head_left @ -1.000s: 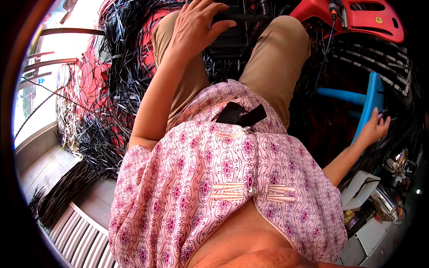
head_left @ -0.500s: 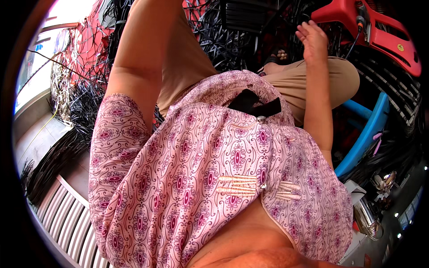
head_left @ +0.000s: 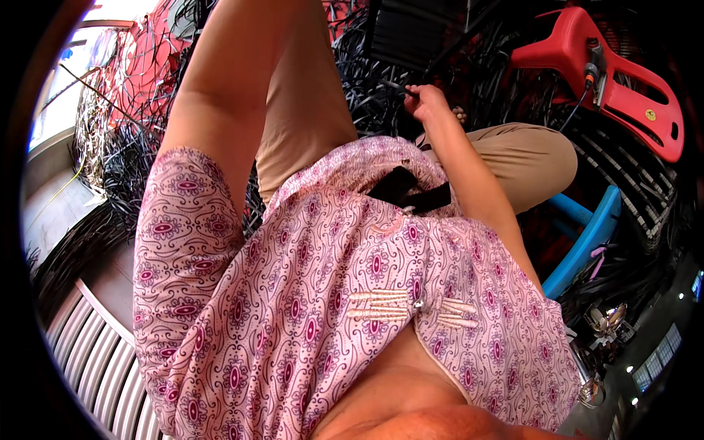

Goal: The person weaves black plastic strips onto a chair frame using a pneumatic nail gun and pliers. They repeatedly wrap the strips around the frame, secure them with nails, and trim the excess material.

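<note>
My right hand (head_left: 428, 103) is closed in front of my bent knees, its fingers pinching the end of a thin black strip (head_left: 396, 86). Beyond it is a dark black panel or basket side (head_left: 411, 31), seemingly made of black strips; its full shape is hidden. My left arm (head_left: 235, 81) reaches up past the top edge, so the left hand is out of the picture. Tangled black strips (head_left: 367, 99) lie beneath and around the right hand.
A red plastic seat (head_left: 638, 95) at the upper right carries a metal tool (head_left: 592, 73) with a cord. A blue plastic frame (head_left: 587, 246) stands by my right side. Bundled black strips (head_left: 81, 249) and a white slatted piece (head_left: 103, 352) are on the left.
My right hand has moved left and down from beside the red seat. It was open with fingers spread; now it pinches a black strip. The left arm stays stretched upward.
</note>
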### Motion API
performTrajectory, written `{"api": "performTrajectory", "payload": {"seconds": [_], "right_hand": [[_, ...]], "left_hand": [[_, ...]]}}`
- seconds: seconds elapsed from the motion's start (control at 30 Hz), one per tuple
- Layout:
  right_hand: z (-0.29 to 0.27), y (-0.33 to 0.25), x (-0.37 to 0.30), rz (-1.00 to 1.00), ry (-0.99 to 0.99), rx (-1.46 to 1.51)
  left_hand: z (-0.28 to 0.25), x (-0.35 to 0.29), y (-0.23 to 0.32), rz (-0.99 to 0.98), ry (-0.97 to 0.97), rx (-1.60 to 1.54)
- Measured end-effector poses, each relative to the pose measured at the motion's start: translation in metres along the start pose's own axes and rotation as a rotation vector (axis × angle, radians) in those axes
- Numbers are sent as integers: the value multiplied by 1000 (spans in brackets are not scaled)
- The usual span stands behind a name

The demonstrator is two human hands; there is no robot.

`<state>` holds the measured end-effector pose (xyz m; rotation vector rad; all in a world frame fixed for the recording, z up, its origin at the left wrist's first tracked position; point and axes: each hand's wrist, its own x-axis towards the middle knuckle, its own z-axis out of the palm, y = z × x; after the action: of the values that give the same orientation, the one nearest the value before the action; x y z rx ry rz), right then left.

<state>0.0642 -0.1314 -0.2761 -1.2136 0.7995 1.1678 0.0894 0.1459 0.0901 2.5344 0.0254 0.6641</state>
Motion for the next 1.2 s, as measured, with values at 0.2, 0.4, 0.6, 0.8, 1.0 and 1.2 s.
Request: {"api": "performTrajectory", "payload": {"seconds": [0.2,0.4,0.6,0.8,1.0,1.2], "right_hand": [[-1,-29,-181,197,-549,29],[-6,-39,-314,-300,-473,-461],[-21,-49,-316,-521,-343,-596],[-12,-83,-330,-665,-336,-622],[11,-111,-335,-792,-321,-694],[34,-145,-319,-869,-337,-698]], "left_hand": [[8,-73,12,-54,-4,-13],[62,-132,10,132,-42,11],[77,-145,27,103,-70,93],[88,-146,53,213,-154,106],[106,-134,76,222,-90,31],[122,-105,65,123,-140,-171]]}}
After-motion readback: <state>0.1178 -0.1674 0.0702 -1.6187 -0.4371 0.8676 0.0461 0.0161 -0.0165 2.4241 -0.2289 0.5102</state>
